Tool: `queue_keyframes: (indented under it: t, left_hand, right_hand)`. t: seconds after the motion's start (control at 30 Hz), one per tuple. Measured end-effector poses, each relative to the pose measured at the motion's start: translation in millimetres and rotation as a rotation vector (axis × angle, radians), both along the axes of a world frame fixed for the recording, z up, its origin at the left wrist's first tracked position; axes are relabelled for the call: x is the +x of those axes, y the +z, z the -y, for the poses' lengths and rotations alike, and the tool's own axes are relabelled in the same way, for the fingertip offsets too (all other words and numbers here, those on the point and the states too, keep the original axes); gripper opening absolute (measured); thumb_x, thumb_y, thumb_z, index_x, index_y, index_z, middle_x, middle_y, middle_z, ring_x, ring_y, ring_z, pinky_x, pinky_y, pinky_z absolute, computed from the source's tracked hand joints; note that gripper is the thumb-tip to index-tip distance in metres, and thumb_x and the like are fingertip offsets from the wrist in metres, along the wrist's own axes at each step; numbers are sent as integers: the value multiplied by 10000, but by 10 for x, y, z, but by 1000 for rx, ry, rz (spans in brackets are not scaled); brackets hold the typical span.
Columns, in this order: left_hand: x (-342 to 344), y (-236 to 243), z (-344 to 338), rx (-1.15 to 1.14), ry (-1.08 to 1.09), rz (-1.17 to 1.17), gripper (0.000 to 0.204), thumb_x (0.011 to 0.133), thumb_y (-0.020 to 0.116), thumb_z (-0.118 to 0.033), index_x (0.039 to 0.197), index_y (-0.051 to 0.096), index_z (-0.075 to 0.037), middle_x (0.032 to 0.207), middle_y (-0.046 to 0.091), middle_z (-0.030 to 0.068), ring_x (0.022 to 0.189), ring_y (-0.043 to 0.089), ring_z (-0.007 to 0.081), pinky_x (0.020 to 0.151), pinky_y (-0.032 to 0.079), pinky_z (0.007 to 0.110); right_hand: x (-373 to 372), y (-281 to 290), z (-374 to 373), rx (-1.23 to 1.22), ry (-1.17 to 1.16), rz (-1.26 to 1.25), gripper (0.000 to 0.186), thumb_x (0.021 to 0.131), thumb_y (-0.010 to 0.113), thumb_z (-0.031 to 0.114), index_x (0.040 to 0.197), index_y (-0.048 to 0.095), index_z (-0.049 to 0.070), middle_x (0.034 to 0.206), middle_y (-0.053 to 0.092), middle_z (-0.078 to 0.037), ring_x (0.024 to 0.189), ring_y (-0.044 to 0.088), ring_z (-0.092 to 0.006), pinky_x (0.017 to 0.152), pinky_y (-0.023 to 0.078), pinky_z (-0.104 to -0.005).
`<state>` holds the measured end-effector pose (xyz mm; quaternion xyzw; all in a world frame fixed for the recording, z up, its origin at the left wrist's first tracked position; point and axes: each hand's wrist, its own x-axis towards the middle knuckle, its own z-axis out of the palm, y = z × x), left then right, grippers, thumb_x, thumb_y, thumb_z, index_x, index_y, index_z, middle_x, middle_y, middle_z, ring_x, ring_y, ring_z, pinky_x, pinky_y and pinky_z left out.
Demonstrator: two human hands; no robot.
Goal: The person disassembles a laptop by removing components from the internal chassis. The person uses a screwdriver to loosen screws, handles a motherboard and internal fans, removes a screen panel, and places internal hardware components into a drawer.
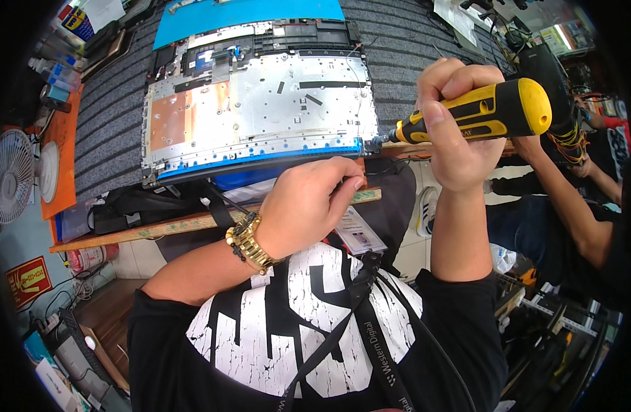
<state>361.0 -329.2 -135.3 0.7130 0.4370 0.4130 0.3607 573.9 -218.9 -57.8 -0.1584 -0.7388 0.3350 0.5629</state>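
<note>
Black lanyard straps hang over the person's printed shirt. From where I stand, the right hand is wrapped round a yellow-and-black screwdriver, its tip at the near right corner of an opened laptop chassis; hand and handle block part of the grey ribbed mat. Just below the chassis's near edge, the left hand is half curled; whether its fingertips pinch anything I can't tell. Beyond lie a blue mat, a white fan off left, and a co-worker's arm right.
</note>
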Motion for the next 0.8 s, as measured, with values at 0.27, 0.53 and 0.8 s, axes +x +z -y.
queue_keyframes:
  t: [0.27, 0.53, 0.8]
  left_hand:
    - [2, -9, -2, 5, -4, 11, 111, 1071, 773, -53, 1143, 754, 29, 1181, 862, 202, 1006, 853, 357, 888, 667, 399]
    - [-8, 1, -6, 2, -5, -2, 118, 1069, 784, -66, 1137, 754, 25, 1150, 864, 194, 967, 849, 353, 857, 662, 399]
    - [1, -9, 0, 10, 2, 34, 112, 1069, 786, -71, 1131, 756, 18, 1122, 860, 187, 934, 842, 349, 823, 652, 397]
  right_hand:
    - [-2, 3, 4, 10, -3, -5, 367, 921, 758, -107, 1185, 526, 2, 956, 665, -159, 813, 613, -150, 730, 506, -283]
    - [3, 6, 4, 9, -21, -9, 367, 921, 755, -107, 1183, 525, 7, 947, 664, -157, 812, 608, -153, 737, 497, -286]
    - [-6, -8, 23, -22, -17, -39, 361, 924, 741, -109, 1181, 520, 13, 965, 667, -161, 808, 592, -145, 735, 495, -287]
